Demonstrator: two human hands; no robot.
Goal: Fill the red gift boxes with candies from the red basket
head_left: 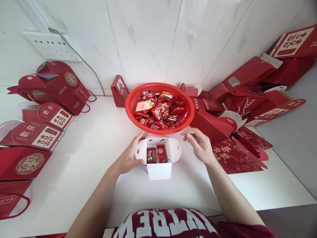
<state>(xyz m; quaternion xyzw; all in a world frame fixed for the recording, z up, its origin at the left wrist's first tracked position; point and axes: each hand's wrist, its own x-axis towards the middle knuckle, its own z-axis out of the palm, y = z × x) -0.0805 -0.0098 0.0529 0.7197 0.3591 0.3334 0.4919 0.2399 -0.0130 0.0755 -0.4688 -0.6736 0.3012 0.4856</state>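
A small white box [159,172] stands upright on the table in front of me, with its two rounded side flaps spread outward. Inside lie several red-wrapped candies [161,151]. My left hand [130,158] grips the box by its left flap, thumb in front and fingers behind. To the right of the box, my right hand [199,145] hovers near the right flap. Its fingers are loosely bent and apart, and I see nothing in them. Just behind the box sits a red plastic basket [159,129] heaped with small candy packets [160,110].
Red gift boxes [48,135] line the table's left side, some with cord handles. Many more red boxes [237,155] crowd the right side, stacked against the wall. One small red box [119,91] stands left of the basket. A power strip [52,45] with a cable hangs on the tiled wall.
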